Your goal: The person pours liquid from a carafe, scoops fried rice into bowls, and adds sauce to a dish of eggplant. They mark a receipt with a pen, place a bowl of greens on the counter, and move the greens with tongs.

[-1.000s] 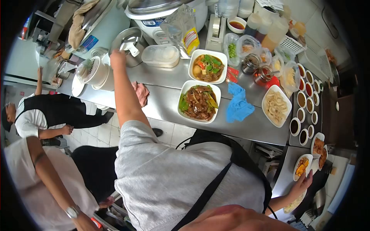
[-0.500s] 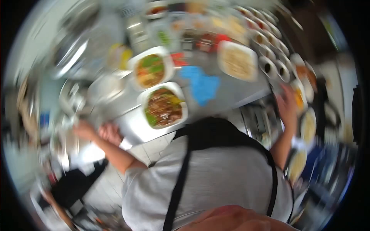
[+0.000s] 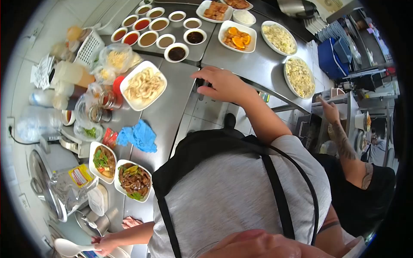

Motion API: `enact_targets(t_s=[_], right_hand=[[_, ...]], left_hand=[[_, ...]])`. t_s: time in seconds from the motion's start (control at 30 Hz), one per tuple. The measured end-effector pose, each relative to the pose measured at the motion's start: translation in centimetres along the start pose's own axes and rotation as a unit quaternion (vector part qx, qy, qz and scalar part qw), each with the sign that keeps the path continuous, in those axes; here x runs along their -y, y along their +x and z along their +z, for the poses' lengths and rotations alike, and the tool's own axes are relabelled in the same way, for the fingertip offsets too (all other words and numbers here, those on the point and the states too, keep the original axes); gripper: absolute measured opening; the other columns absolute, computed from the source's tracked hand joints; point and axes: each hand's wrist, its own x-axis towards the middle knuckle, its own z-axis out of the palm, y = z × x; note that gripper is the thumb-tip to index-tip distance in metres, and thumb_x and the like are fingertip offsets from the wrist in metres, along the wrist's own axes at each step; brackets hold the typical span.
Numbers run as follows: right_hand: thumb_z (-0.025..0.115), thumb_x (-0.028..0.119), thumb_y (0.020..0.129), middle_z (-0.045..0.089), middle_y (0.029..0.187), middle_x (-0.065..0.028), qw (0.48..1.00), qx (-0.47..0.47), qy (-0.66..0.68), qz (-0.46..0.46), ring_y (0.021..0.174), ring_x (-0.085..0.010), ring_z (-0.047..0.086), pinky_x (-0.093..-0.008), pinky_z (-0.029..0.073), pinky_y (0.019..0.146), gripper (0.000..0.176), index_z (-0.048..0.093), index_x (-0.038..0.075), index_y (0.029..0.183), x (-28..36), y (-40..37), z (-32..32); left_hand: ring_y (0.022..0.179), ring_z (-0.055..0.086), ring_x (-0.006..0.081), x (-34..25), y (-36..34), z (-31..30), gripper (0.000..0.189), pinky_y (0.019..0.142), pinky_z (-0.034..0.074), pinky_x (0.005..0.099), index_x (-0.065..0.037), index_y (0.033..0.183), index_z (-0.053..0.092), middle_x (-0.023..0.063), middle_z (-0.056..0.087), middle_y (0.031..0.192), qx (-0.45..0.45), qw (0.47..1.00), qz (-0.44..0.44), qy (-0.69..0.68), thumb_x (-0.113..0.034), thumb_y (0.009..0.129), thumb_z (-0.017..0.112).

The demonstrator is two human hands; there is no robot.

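At the lower left, my left hand [image 3: 107,244] is closed around the handle of a white serving spoon [image 3: 68,248], beside a metal pot [image 3: 95,222]. A crumpled pinkish cloth [image 3: 130,222] lies near that wrist. My right hand [image 3: 217,84] is held out with fingers apart and nothing in it, over the counter edge by the gap between two counters. Left of it stands a white dish of pale sliced food [image 3: 143,86]. Beyond its fingertips is a small bowl of dark sauce [image 3: 176,53]. A blue cloth [image 3: 138,136] lies near two dishes, one of dark meat with greens [image 3: 134,180].
Several small sauce bowls [image 3: 148,39] cover the far counter. A dish with orange slices [image 3: 237,37] and two plates of fried rice [image 3: 300,77] stand on the right counter. Jars and bottles [image 3: 71,74] line the wall. A co-worker's arm [image 3: 340,129] reaches in at right.
My view has swung to the right and sharpened. My right hand now reaches forward of my body instead of out to the side. The spoon in my left hand has become clear.
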Motion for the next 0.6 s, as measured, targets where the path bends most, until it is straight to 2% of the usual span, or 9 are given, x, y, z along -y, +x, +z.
enact_targets(t_s=[0.07, 0.13, 0.2, 0.23, 0.27, 0.3, 0.33, 0.4, 0.6], right_hand=[[0.055, 0.022, 0.073, 0.053, 0.098, -0.0122, 0.999, -0.003, 0.033, -0.022, 0.077, -0.0257, 0.055, -0.0359, 0.044, 0.072, 0.034, 0.05, 0.01, 0.105, -1.3, -0.3, -0.6], [0.055, 0.021, 0.074, 0.052, 0.097, -0.0115, 0.995, 0.031, 0.076, -0.06, 0.081, -0.024, 0.054, -0.033, 0.044, 0.07, 0.035, 0.049, 0.009, 0.107, -2.3, -0.6, -1.4], [0.054, 0.021, 0.075, 0.052, 0.098, -0.0114, 0.986, 0.061, 0.129, -0.084, 0.081, -0.0227, 0.054, -0.0321, 0.044, 0.07, 0.036, 0.049, 0.008, 0.108, -3.4, -0.9, -2.6], [0.054, 0.023, 0.074, 0.053, 0.099, -0.0116, 0.98, 0.075, 0.161, -0.09, 0.08, -0.0222, 0.055, -0.0326, 0.044, 0.071, 0.038, 0.048, 0.008, 0.108, -3.8, -1.2, -3.4], [0.054, 0.024, 0.074, 0.053, 0.1, -0.0118, 0.972, 0.092, 0.194, -0.096, 0.079, -0.0217, 0.055, -0.033, 0.044, 0.072, 0.039, 0.048, 0.008, 0.109, -4.4, -1.6, -4.4], [0.054, 0.024, 0.075, 0.053, 0.099, -0.0119, 0.967, 0.094, 0.221, -0.086, 0.079, -0.021, 0.055, -0.0321, 0.044, 0.072, 0.04, 0.047, 0.007, 0.11, -5.3, -2.1, -5.4], [0.054, 0.025, 0.075, 0.053, 0.098, -0.012, 0.961, 0.094, 0.25, -0.077, 0.079, -0.0202, 0.055, -0.0311, 0.044, 0.072, 0.042, 0.046, 0.006, 0.112, -6.2, -2.5, -6.3], [0.054, 0.026, 0.077, 0.053, 0.095, -0.0126, 0.951, 0.072, 0.296, -0.06, 0.082, -0.0171, 0.054, -0.0281, 0.043, 0.072, 0.052, 0.037, -0.001, 0.118, -8.5, -3.4, -8.2], [0.048, 0.016, 0.079, 0.052, 0.091, -0.0111, 0.884, -0.09, 0.449, 0.093, 0.083, -0.0149, 0.052, -0.0267, 0.043, 0.072, 0.047, 0.03, -0.006, 0.116, -17.9, -5.4, -12.7]], left_hand=[[0.061, 0.055, 0.0281, -5.5, -5.0, 5.5, 0.02, 0.056, 0.046, 0.0341, 0.01, 0.076, 0.049, 0.019, 0.053, 0.07, 0.014, 0.992, -0.03, -0.118, -0.008, 0.068, 0.045], [0.069, 0.05, 0.0223, -5.9, -8.0, 7.8, 0.023, 0.059, 0.041, 0.0282, 0.009, 0.078, 0.049, 0.016, 0.051, 0.076, 0.242, 0.93, -0.14, -0.238, -0.012, 0.07, 0.048], [0.074, 0.045, 0.0173, -7.5, -14.7, 11.1, 0.03, 0.067, 0.038, 0.0258, 0.005, 0.095, 0.046, 0.0134, 0.05, 0.089, 0.362, 0.811, -0.291, -0.355, -0.019, 0.077, 0.052], [0.075, 0.046, 0.0176, -10.0, -19.9, 13.4, 0.033, 0.07, 0.039, 0.0258, 0.005, 0.1, 0.044, 0.0134, 0.05, 0.094, 0.35, 0.791, -0.346, -0.362, -0.019, 0.079, 0.051], [0.078, 0.048, 0.0181, -10.9, -24.3, 14.5, 0.034, 0.071, 0.039, 0.0268, 0.005, 0.104, 0.041, 0.0132, 0.05, 0.096, 0.357, 0.714, -0.447, -0.404, -0.019, 0.082, 0.049], [0.082, 0.049, 0.0169, -12.1, -29.3, 15.7, 0.037, 0.071, 0.04, 0.0263, 0.004, 0.108, 0.04, 0.0132, 0.05, 0.097, 0.432, 0.693, -0.437, -0.377, -0.022, 0.083, 0.049], [0.083, 0.05, 0.0159, -14.8, -33.7, 17.1, 0.037, 0.068, 0.041, 0.0253, 0.001, 0.109, 0.04, 0.0126, 0.051, 0.096, 0.489, 0.589, -0.488, -0.42, -0.025, 0.083, 0.048], [0.075, 0.052, 0.0153, -20.1, -42.5, 18.1, 0.031, 0.064, 0.043, 0.0261, -0.004, 0.106, 0.042, 0.0104, 0.053, 0.094, 0.498, 0.502, -0.599, -0.375, -0.025, 0.084, 0.047], [0.068, 0.054, 0.0158, -30.4, -59.4, 18.7, 0.021, 0.059, 0.044, 0.0246, -0.007, 0.104, 0.04, 0.0083, 0.053, 0.088, 0.675, 0.301, -0.612, -0.282, -0.021, 0.088, 0.038]])
